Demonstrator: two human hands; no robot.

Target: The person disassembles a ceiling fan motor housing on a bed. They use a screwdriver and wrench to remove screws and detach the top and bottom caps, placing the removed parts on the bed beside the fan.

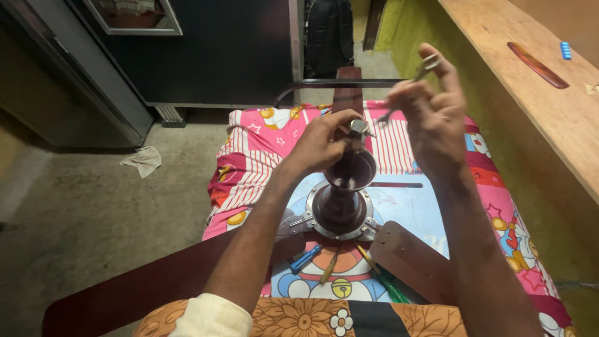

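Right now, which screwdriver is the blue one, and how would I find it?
Look at the pink cartoon blanket with the dark brown ceiling fan lying on it. Just below the fan's round middle, three tools lie side by side. The blue screwdriver is the leftmost, next to the left forearm; its neighbours have a brown handle and a green handle.

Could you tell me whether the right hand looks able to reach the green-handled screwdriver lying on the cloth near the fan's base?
Probably yes. The right hand is raised above the fan motor, and the green-handled screwdriver lies uncovered below the right forearm. The hand already holds pliers, though.
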